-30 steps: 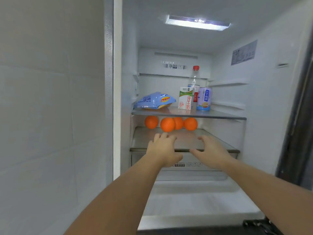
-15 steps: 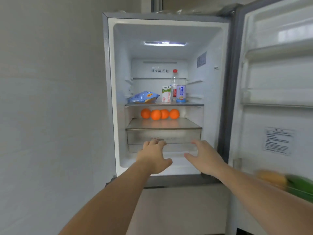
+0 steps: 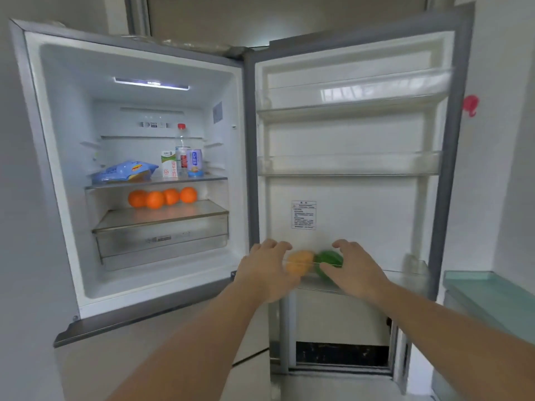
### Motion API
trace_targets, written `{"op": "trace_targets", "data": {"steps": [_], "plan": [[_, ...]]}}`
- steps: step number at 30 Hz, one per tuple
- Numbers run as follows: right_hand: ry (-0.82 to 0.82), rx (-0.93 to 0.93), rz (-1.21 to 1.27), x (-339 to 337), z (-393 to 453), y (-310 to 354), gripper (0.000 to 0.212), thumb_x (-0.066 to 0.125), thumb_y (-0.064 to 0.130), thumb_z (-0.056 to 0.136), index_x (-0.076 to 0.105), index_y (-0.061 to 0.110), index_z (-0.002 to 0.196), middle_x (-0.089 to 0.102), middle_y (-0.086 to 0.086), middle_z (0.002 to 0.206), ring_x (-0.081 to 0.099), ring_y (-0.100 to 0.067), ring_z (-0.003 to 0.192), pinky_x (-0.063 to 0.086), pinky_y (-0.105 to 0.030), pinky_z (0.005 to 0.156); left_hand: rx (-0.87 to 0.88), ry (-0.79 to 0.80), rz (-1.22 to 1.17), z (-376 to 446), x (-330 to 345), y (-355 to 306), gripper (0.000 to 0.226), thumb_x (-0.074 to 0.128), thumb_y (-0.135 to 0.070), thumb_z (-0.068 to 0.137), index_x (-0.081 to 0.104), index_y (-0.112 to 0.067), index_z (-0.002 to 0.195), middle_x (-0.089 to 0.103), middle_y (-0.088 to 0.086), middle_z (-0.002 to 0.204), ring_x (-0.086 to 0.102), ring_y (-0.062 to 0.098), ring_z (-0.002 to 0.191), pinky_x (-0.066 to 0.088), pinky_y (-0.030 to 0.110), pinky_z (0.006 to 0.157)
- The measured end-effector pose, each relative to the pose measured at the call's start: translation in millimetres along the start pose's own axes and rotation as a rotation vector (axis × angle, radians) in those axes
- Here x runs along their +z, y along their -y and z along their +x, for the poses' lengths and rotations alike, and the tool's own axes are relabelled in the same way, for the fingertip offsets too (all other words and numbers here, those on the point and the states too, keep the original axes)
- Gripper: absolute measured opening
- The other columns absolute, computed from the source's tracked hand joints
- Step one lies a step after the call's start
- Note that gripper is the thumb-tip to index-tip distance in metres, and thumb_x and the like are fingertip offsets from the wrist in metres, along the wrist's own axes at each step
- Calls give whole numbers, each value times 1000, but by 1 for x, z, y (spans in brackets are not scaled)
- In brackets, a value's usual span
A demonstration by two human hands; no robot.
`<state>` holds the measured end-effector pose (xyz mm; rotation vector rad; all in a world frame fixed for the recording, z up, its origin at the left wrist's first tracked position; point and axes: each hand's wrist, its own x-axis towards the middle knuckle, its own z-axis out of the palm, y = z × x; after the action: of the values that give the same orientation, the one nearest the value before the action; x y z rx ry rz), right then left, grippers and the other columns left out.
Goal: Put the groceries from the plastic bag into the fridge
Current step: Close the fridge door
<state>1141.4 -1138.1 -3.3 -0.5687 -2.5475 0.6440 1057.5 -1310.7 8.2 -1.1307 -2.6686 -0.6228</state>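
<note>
**Groceries sit on fridge shelves and in the door bin**

Groceries fill the open white fridge (image 3: pixel 46 117): a blue snack bag (image 3: pixel 126 171), white milk carton (image 3: pixel 169 168), clear red-capped bottle (image 3: pixel 181 151) and blue can (image 3: pixel 194 163) on the upper glass shelf (image 3: pixel 214 178), four oranges (image 3: pixel 162 197) below. In the lowest clear door bin (image 3: pixel 405 277) lie a blurred yellow-orange fruit (image 3: pixel 301 261) and a green one (image 3: pixel 328 260), side by side. The left hand (image 3: pixel 266 270) and right hand (image 3: pixel 353 270) hover before this bin, fingers spread, gripping nothing.

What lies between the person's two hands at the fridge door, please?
In the head view, a yellow-orange item and a green one sit in the lowest door bin, between left hand and right hand.
</note>
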Motion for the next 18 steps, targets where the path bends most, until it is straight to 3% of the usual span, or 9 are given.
{"op": "trace_targets", "data": {"steps": [4,9,11,14,18], "plan": [[-61,85,-47,-26,-27,-32,60,57,44,89,39,20,140,43,-3,140,55,-21,114,45,-35,96,95,43,-15,7,21,-35,60,53,-43,77,43,-30,136,47,-4,131,43,25,124,43,43,97],[-99,177,-92,-57,-47,-78,60,57,45,89,38,21,141,41,-2,141,50,-22,120,44,-36,97,140,87,-89,17,48,-85,60,58,-42,83,41,-32,140,44,-4,135,45,26,124,42,39,99],[-129,200,-89,-71,-46,-96,60,57,44,89,39,20,140,43,-3,139,52,-21,113,46,-35,94,176,89,-104,24,56,-107,61,60,-39,85,40,-31,141,43,-6,137,46,22,123,42,35,98],[-157,227,-67,-87,-39,-123,58,56,43,90,40,17,140,44,-4,136,54,-18,99,44,-28,83,216,104,-138,42,72,-136,60,60,-37,85,39,-29,142,41,-4,140,47,21,121,47,41,96],[-182,230,-29,-103,-14,-168,60,57,43,91,39,16,141,44,-7,138,52,-22,111,38,-24,82,228,110,-138,73,99,-174,59,57,-38,89,38,-27,144,39,-3,144,42,21,128,45,40,99]]}}
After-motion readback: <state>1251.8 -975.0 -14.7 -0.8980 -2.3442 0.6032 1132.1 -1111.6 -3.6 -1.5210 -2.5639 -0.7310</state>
